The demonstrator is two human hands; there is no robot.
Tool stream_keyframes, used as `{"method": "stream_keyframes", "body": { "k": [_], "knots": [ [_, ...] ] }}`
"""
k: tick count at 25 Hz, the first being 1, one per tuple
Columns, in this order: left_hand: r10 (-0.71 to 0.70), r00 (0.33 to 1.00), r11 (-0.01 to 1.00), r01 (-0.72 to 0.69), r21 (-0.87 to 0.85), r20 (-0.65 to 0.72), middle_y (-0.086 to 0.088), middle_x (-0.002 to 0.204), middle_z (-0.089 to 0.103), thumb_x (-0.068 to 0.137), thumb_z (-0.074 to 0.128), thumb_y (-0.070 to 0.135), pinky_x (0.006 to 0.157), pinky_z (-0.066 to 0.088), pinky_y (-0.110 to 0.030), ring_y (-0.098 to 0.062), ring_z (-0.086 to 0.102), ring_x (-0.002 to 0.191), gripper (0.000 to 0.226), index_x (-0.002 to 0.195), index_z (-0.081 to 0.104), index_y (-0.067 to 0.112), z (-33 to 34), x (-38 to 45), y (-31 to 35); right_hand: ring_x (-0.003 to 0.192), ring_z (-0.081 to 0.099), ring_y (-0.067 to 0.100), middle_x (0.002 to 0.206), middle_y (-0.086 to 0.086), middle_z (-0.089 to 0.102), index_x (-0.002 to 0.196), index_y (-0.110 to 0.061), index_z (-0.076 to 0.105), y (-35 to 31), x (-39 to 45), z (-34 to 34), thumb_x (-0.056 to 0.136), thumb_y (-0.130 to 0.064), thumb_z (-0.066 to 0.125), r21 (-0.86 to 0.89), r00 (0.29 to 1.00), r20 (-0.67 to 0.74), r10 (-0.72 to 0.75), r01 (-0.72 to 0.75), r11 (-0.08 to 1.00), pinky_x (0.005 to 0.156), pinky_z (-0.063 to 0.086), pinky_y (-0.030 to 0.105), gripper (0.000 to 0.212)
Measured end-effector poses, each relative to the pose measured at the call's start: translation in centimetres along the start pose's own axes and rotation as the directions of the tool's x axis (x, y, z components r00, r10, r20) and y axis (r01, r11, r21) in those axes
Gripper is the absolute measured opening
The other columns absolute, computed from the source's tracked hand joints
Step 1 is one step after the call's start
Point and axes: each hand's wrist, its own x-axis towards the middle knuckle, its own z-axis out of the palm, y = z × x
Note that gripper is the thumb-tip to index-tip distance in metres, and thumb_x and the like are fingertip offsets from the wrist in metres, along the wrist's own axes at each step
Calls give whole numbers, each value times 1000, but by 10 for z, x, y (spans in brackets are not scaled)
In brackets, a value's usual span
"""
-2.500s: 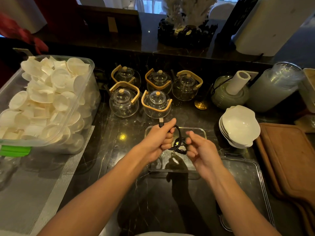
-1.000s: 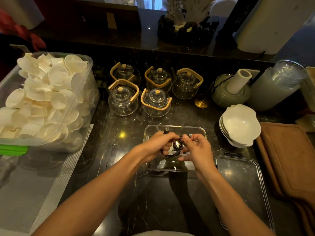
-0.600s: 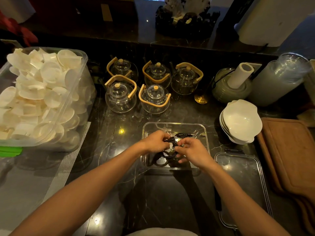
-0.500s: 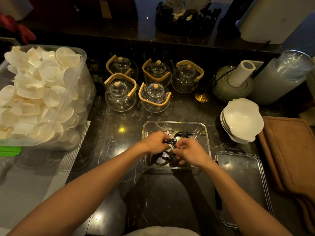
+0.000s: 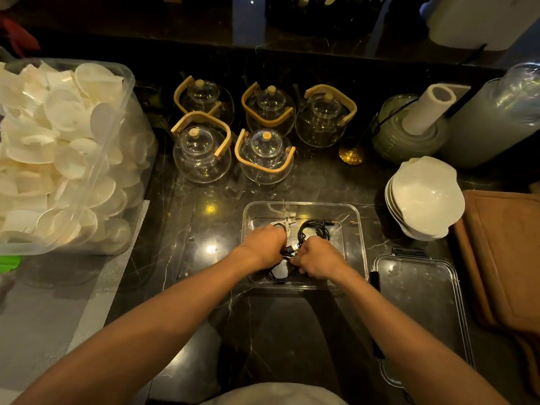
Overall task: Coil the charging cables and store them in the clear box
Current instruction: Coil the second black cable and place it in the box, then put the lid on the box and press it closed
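Note:
The clear box point(image 5: 355, 229) sits on the dark counter in front of me. Both hands reach down into it. My left hand point(image 5: 264, 247) and my right hand point(image 5: 317, 257) grip a coiled black cable point(image 5: 282, 274) low in the box's near half, its plug showing between them. A second coiled black cable point(image 5: 314, 229) lies in the far right of the box. A white cable point(image 5: 286, 223) lies in the far left, partly hidden behind my left hand.
The box's clear lid point(image 5: 420, 311) lies to the right. Several glass teapots point(image 5: 263, 153) stand behind the box. A large tub of white cups point(image 5: 58, 153) is at left, stacked white bowls point(image 5: 426, 197) and a wooden board point(image 5: 505, 258) at right.
Both hands have lowered the black coil from above the box down onto its floor. The camera has tilted further downward.

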Motion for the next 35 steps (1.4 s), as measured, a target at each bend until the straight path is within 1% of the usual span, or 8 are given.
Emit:
{"method": "stream_keyframes", "body": {
  "k": [5, 9, 15, 18, 22, 26, 30, 35],
  "knots": [
    [1, 1000, 1000, -1, 29, -12, -11, 108, 71, 86, 78, 21, 72, 42, -30, -29, 68, 101, 24, 108, 75, 12, 1, 2, 2, 85, 71, 25, 88, 5, 76, 85, -15, 76, -2, -1, 0, 91, -37, 70, -119, 1000, -27, 1, -5, 993, 76, 57, 36, 24],
    [2, 1000, 999, -1, 48, -10, -12, 114, 69, 87, 76, 21, 76, 45, -32, -31, 67, 105, 25, 111, 74, 13, -1, 1, 1, 86, 68, 24, 86, 3, 73, 90, -18, 77, 0, -7, -4, 94, -44, 65, -170, 998, -56, -15, 5, 986, 71, 51, 33, 29],
    [53, 998, 996, -54, -78, -15, -3, 115, 72, 92, 71, 35, 90, 56, -38, -22, 68, 104, 29, 117, 72, 20, -24, -5, 7, 79, 68, 13, 86, -5, 73, 93, -27, 75, 16, -35, -45, 96, -40, 66, 12, 980, -137, -147, 150, 989, 71, 56, 34, 17],
    [139, 984, 976, -156, -149, -114, -3, 111, 74, 94, 69, 38, 87, 57, -40, -19, 69, 98, 36, 125, 68, 20, -42, -6, 33, 78, 67, 2, 93, -11, 73, 112, -27, 74, 37, -62, -68, 96, -40, 66, 92, 919, -346, -189, 234, 968, 71, 55, 26, 22],
    [313, 934, 934, -336, -119, -172, -4, 118, 69, 93, 69, 41, 92, 54, -42, -18, 66, 106, 44, 130, 65, 18, -47, -1, 91, 86, 67, 4, 100, -9, 73, 122, -22, 70, 82, -104, -82, 94, -35, 69, 171, 735, -675, -72, 251, 953, 78, 56, 30, 31],
    [502, 855, 856, -513, -65, -133, -1, 115, 64, 90, 71, 38, 85, 52, -33, -19, 64, 104, 42, 129, 64, 23, -23, -1, 154, 88, 64, -2, 108, -11, 70, 130, -26, 64, 131, -139, -74, 92, -37, 70, 261, 670, -739, 78, 177, 949, 78, 55, 26, 40],
    [633, 773, 772, -635, 30, 48, -6, 127, 58, 88, 72, 29, 95, 50, -39, -26, 58, 117, 47, 133, 60, 21, 18, -1, 199, 107, 67, 17, 130, 1, 67, 137, -21, 60, 178, -163, -39, 90, -37, 72, 325, 725, -657, 207, 25, 945, 90, 56, 39, 51],
    [641, 730, 670, -683, 292, 235, -9, 125, 55, 94, 63, 24, 96, 45, -44, -30, 54, 116, 30, 124, 64, 17, 57, 0, 216, 107, 64, 24, 119, 3, 61, 127, -20, 63, 210, -183, 27, 88, -34, 73, 244, 849, -486, 207, -95, 965, 89, 54, 40, 43]
  ]
}}
